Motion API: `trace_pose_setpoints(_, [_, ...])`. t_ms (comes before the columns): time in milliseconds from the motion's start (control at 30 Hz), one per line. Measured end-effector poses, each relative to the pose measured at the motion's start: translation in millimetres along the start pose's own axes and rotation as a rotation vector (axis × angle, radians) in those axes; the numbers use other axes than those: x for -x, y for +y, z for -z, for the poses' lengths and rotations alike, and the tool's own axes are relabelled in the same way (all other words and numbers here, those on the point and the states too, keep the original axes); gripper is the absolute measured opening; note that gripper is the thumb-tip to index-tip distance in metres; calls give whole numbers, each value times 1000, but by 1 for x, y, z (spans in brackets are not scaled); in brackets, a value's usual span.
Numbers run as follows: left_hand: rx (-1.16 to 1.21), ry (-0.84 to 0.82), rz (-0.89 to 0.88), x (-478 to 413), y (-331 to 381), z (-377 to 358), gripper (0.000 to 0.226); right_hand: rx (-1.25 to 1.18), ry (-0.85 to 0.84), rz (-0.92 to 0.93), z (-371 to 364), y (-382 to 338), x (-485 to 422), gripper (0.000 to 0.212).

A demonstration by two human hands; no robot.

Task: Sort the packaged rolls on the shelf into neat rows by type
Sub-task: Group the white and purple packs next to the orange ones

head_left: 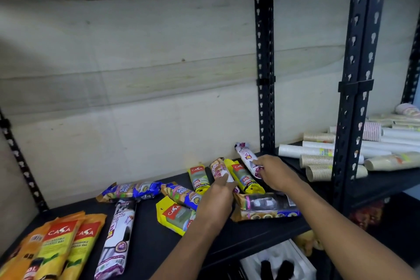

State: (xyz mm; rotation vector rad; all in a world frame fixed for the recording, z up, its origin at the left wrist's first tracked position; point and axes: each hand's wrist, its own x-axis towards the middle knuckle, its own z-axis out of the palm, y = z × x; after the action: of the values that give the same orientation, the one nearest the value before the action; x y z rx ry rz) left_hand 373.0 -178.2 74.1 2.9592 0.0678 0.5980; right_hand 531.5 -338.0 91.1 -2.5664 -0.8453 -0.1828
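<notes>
Orange packs [56, 243] far left of both hands look grouped; the jumble remains. Left hand [216, 200] clamps a beige roll [219, 169], right hand [275, 173] seemingly grips a white-purple roll [246, 154].

You get one view only, from the camera on your head, looking forward and down onto the black shelf [145, 236]. It sits close, with both forearms reaching in from the lower edge. The wide lens bends the upright post [264, 68] behind the shelf. Right of that post, the view takes in a neighbouring shelf [384, 183]; behind it stands the pale wall [136, 63].
</notes>
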Motion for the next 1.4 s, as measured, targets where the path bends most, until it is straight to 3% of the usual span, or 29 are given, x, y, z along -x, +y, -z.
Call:
trace_pose_setpoints(233, [72,110,31,13,-21,29,54,-139,181,122,19,-48,36,40])
trace_pose_setpoints(300, [105,156,29,21,-29,40,47,-178,208,153,23,-63,47,41])
trace_pose_setpoints(633, [54,357,112,137,-92,78,42,-381,153,364,-7,-157,109,38])
trace_pose_setpoints(900, [-17,290,184,186,-112,64,47,-409,2,450,-66,-207,137,40])
trace_pose_setpoints(1167, [-70,218,146,206,-122,50,53,-301,-22,472,-85,-206,139,44])
trace_pose_setpoints(1400, [-131,159,262,211,-114,48,60,-256,-12,499,-97,-214,139,48])
